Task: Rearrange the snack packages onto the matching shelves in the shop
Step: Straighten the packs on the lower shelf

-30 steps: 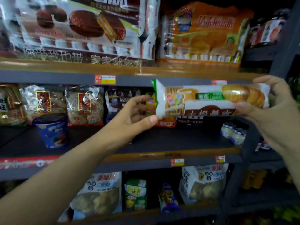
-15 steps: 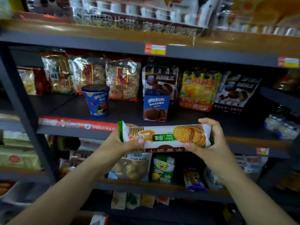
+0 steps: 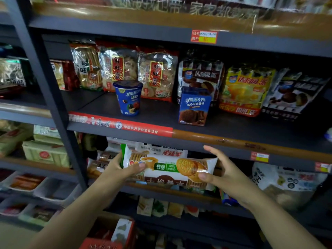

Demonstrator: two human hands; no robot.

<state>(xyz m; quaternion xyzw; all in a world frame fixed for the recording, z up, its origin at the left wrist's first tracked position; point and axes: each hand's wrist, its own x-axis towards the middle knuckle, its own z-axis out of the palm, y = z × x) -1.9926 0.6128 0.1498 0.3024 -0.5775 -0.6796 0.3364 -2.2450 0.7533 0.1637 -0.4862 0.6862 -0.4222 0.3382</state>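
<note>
A person's left hand (image 3: 124,169) and right hand (image 3: 224,174) are gripping opposite ends of a long biscuit packet (image 3: 168,168), fingers curled round it, keeping it level at the lower shelf (image 3: 161,190), apparently to slot it in there.

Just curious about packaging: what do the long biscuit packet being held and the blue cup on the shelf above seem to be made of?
The biscuit packet looks like glossy printed plastic film: it shines and crinkles at its ends. The blue cup seems to be stiff printed paper or plastic, with a dull foil-like lid; which one is unclear.
</note>
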